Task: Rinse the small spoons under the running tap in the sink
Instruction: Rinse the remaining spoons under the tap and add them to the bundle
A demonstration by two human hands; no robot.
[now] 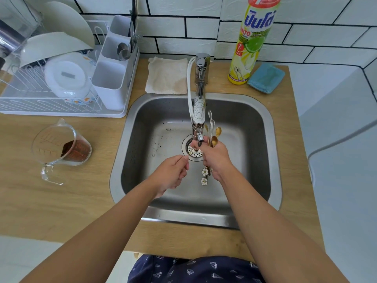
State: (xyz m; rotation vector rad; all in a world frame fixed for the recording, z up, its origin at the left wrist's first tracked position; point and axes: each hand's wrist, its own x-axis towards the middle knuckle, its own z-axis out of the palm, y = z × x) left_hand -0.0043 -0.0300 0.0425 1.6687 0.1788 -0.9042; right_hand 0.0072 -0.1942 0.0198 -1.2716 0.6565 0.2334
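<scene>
— What's the left hand doing over the sink?
— Fingers curled, pinching one thin spoon, it seems, toward the drain.
— And the right hand?
— Gripping a bunch of small spoons, bowls up beside the tap, flower ends hanging below.

Light: bright, even daylight, soft shadows.
Glare: sheen on sink rim.
Distortion: wide-angle bowing at edges.
Focus: slightly soft throughout.

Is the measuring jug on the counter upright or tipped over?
Tipped over. The jug lies on its side on the counter, handle toward the camera, brown powder piled against its lower wall.
</scene>
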